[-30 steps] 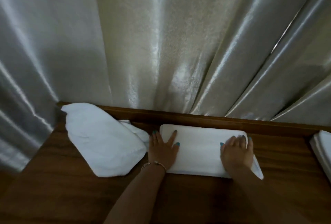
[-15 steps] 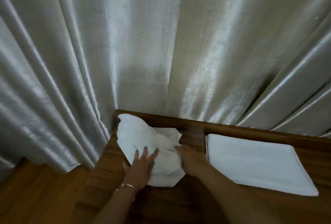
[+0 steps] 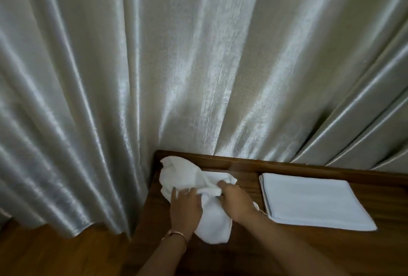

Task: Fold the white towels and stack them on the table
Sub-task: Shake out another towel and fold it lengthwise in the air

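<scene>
Both hands are gripping the crumpled towel (image 3: pixel 189 178) lying at the bench's (image 3: pixel 242 171) left end: left hand (image 3: pixel 185 207) and right hand (image 3: pixel 237 201) each clenching cloth. Folded towel (image 3: pixel 309 200) is lying just right.

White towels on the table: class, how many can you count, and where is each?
2. A crumpled towel lies at the table's left end under the left hand and right hand; a folded towel lies flat to its right. Others may be out of view.
</scene>
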